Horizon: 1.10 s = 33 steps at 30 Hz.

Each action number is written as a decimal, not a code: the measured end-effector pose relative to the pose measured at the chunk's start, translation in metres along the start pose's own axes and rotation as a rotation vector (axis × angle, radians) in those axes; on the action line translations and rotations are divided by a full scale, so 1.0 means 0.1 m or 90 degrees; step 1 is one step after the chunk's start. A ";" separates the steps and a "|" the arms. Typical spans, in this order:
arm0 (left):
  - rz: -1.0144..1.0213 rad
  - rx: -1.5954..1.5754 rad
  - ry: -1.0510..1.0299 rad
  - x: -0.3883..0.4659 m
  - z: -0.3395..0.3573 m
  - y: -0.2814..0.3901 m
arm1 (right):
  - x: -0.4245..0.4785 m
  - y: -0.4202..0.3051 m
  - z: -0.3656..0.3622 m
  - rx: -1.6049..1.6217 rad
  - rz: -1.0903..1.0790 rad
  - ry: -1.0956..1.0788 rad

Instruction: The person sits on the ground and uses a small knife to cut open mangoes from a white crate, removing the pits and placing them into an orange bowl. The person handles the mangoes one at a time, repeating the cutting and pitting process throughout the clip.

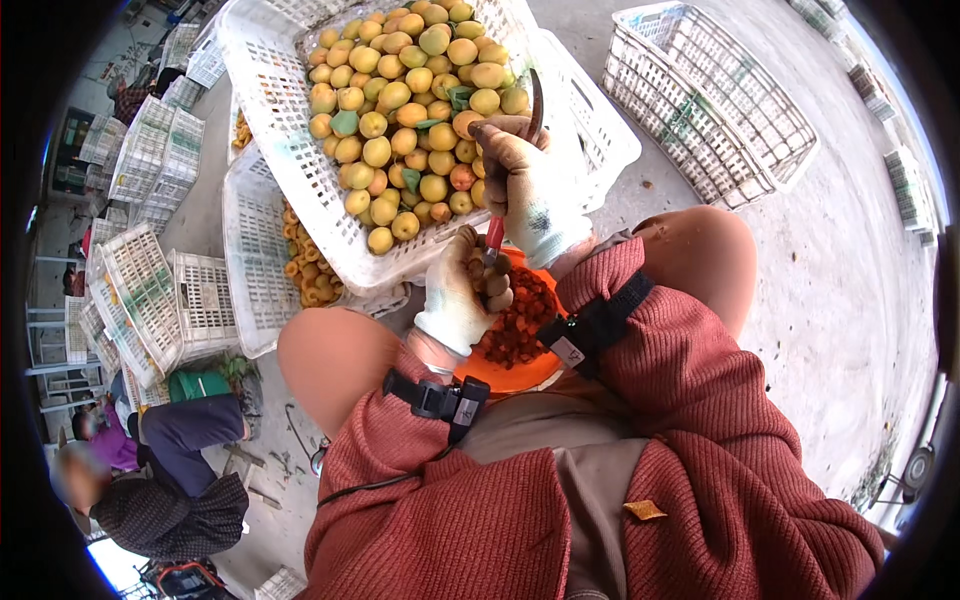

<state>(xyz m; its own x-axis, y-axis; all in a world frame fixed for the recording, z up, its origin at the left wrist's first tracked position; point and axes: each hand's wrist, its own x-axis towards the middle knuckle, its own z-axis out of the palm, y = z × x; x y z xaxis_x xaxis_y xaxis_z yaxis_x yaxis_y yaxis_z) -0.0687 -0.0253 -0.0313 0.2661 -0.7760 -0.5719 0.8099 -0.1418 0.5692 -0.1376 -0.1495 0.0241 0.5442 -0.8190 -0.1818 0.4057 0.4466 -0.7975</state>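
Note:
My right hand (525, 176), in a stained whitish glove, grips a tool with a red handle (494, 231). A curved metal blade (536, 105) sticks up past its knuckles; whether blade and handle are one piece is hidden by the fist. Just below, my left hand (465, 289), gloved too, has its fingers curled around the tool's lower metal end, and what lies inside them is hidden. Beyond both hands, a white plastic crate (281, 161) holds many yellow-orange apricots (405, 112) and a few green leaves. Under my hands, an orange basin (510, 381) contains reddish-brown fruit stones (517, 322).
At left below the apricot crate, another white crate (259, 247) holds halved apricots (311, 270). A white mesh crate (697, 112) stands on the concrete floor (825, 300) at right. Stacked crates (142, 292) line the left, near a seated person (172, 502).

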 end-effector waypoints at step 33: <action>0.219 -0.037 -0.167 0.06 -0.32 0.11 | -0.34 0.39 -0.17 -0.789 -0.439 -0.315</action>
<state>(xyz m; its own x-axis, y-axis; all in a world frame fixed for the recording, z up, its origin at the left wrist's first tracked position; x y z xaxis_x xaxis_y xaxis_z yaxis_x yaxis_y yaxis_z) -0.0413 -0.0119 -0.0472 0.3903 -0.9027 -0.1811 0.7276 0.1819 0.6615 -0.1525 -0.1106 -0.0110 0.7996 -0.4217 0.4275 -0.0451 -0.7521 -0.6575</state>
